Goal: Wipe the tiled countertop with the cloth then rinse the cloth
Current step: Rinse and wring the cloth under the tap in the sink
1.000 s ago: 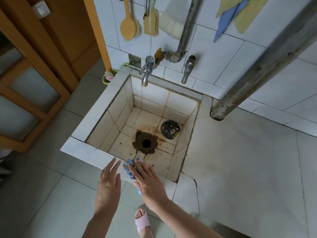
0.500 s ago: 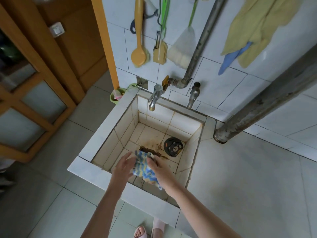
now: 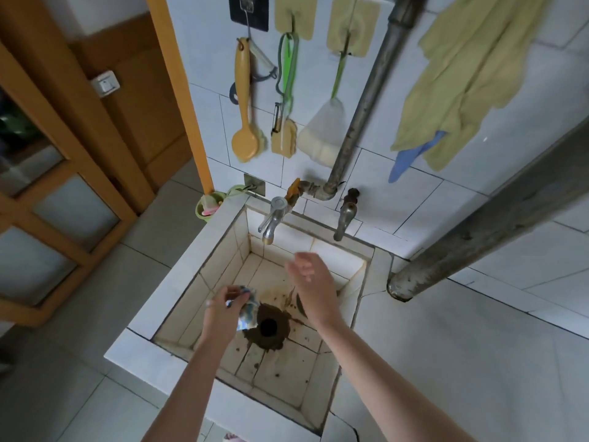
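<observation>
My left hand (image 3: 223,309) is inside the square tiled sink (image 3: 178,282), closed around a bunched blue, white and yellow cloth (image 3: 248,309) just left of the rusty drain hole (image 3: 269,327). My right hand (image 3: 310,282) is raised over the middle of the basin with fingers apart and nothing in it, a little below and right of the left metal tap (image 3: 272,218). A second tap (image 3: 345,215) sticks out of the wall further right. The pale tiled countertop (image 3: 462,362) spreads to the right of the sink.
A thick grey pipe (image 3: 497,224) slants down onto the countertop at the right. A vertical pipe (image 3: 366,97), brushes, a scrubber and yellow and blue cloths (image 3: 462,74) hang on the wall tiles. A green cup (image 3: 208,205) sits at the sink's back left corner. A wooden door stands left.
My right hand let go of the cloth and rose toward the left tap. My left hand now holds the cloth alone, lower in the basin. The view tilted upward.
</observation>
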`<move>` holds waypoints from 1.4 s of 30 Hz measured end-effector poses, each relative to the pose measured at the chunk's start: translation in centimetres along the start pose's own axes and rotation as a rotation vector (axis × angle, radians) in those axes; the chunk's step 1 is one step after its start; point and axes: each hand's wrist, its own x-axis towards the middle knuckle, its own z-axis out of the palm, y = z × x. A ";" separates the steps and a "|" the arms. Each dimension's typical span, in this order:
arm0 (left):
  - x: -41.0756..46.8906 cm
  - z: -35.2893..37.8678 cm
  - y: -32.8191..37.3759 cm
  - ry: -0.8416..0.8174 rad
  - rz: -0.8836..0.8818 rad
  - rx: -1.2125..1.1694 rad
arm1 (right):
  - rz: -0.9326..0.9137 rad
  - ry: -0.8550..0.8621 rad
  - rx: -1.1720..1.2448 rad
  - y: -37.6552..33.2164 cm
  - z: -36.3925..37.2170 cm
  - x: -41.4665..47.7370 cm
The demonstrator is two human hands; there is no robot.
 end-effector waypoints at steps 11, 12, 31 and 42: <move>6.8 0.3 2.7 -0.052 -0.107 -0.265 | -0.164 0.247 -0.369 -6.6 3.1 5.4; 7.2 0.2 3.1 -0.060 -0.116 -0.274 | -0.171 0.256 -0.364 -6.4 3.3 5.5; 10.6 0.4 4.6 -0.298 -0.200 -0.332 | -0.317 0.102 -0.175 -4.4 1.8 6.2; 10.8 1.5 4.4 -0.289 -0.160 -0.303 | -0.322 0.037 -0.135 -3.7 1.2 6.5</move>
